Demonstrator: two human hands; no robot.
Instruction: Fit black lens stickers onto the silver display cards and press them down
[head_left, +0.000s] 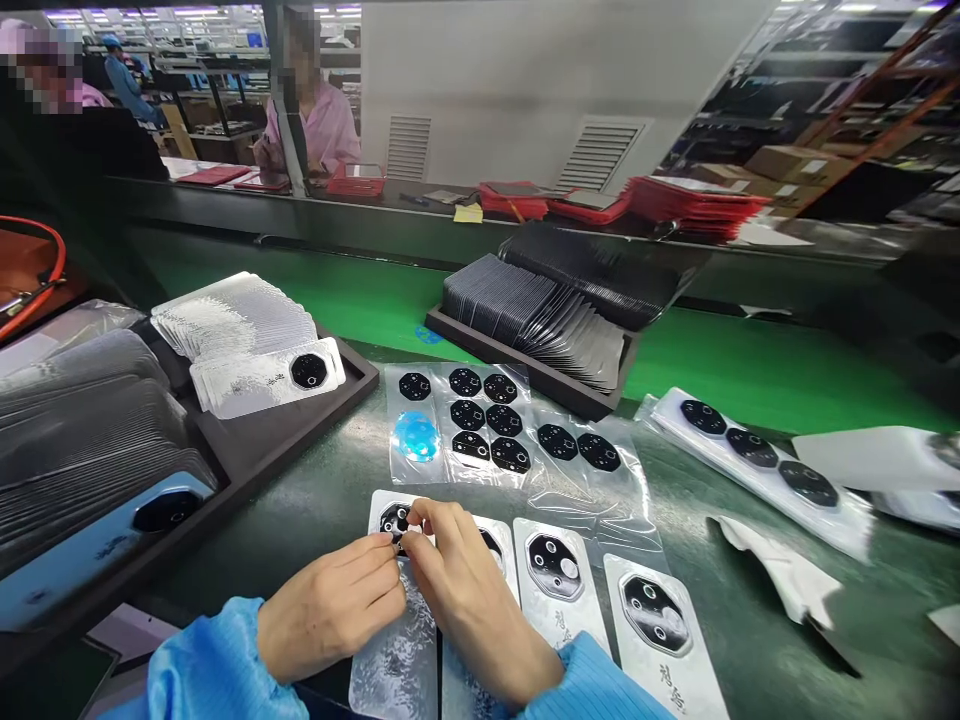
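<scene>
My left hand [337, 605] and my right hand [472, 595] meet over the leftmost phone back panel [394, 650], their fingertips pinched together at its black camera plate [391, 516]. Whatever lies between the fingers is too small or hidden to name. Under my right hand a second panel [499, 535] is partly covered. Two more silvery panels, a third [559, 605] and a fourth [660, 640], lie to the right, each with a black eight-sided camera plate. Just beyond them, clear film sheets [487, 470] carry several black eight-sided stickers and one blue one [417, 436].
To the left, a dark tray [300, 440] holds fanned silver panels [247, 340] and a blue panel [97, 560]. Another tray [517, 365] of dark panels stands at the back. Film-wrapped stickers [750, 460] and crumpled white paper [780, 575] lie right. People in pink work beyond the ledge.
</scene>
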